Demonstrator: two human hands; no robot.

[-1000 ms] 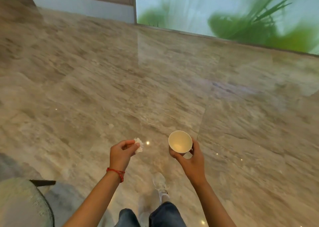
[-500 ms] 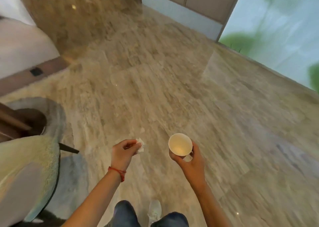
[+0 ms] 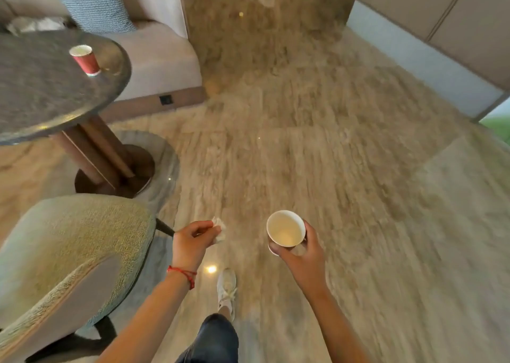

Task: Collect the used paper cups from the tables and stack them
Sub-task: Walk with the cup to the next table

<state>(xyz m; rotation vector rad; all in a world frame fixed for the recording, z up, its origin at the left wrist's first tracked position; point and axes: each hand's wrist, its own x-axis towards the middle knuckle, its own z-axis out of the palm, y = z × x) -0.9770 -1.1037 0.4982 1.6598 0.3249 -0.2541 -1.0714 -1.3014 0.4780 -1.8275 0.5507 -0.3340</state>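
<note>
Red cup (image 3: 85, 59) stands upright on the round table (image 3: 41, 97), upper left of frame, well away from both hands. Left hand (image 3: 193, 242), pinching a tissue (image 3: 218, 228), is nearer; right hand (image 3: 300, 255) grips 1 white cup (image 3: 285, 228).

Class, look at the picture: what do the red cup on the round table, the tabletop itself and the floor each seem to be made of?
Red cup: probably paper, matte red wall with a white rim and inside.
Round tabletop: dark and speckled with a glossy edge, possibly polished stone; blur leaves it open.
Floor: beige veined tiles, polished, likely marble or a lookalike; they mirror ceiling lights.
</note>
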